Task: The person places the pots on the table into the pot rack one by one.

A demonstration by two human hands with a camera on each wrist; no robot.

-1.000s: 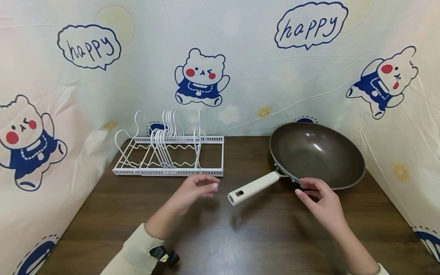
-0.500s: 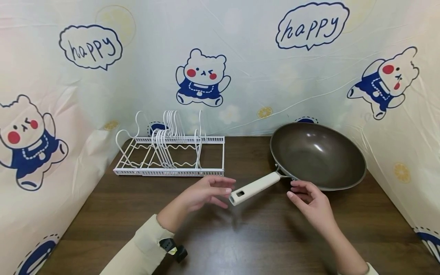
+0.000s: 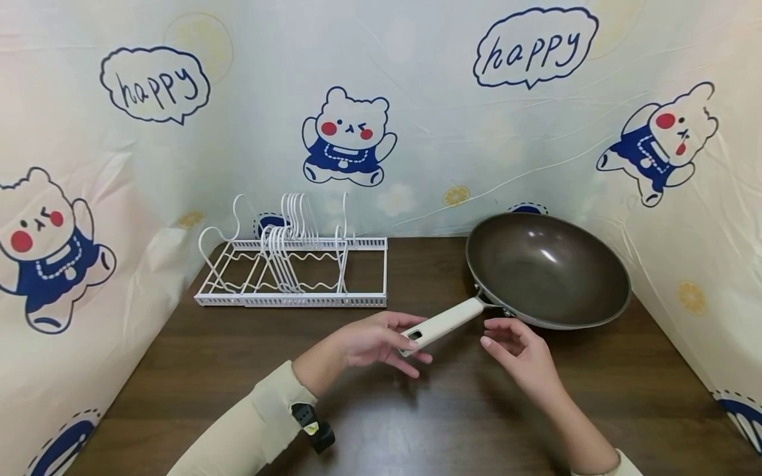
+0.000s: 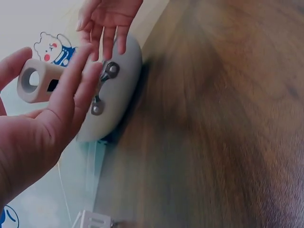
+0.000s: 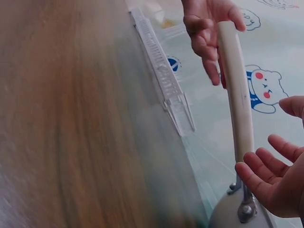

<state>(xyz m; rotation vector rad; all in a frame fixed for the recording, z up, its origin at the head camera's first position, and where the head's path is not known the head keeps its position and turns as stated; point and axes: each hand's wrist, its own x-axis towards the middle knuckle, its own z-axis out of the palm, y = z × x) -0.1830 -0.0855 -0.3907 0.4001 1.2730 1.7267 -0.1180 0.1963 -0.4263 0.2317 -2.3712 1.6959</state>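
Wok (image 3: 548,271) sits right on worktop (image 3: 417,430), handle (image 3: 446,324) angled left. I've left hand (image 3: 378,340) straddling handle's end, fingers loosely spread; right hand (image 3: 524,360) wide near bowl end. I'd slide left further up before squeezing; looks bowl-heavy.

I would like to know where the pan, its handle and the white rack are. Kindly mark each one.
Pan (image 3: 544,272): head view, on its inner surface.
Handle (image 5: 236,92): right wrist view, midway along its length.
Rack (image 3: 292,301): head view, on its front rail.
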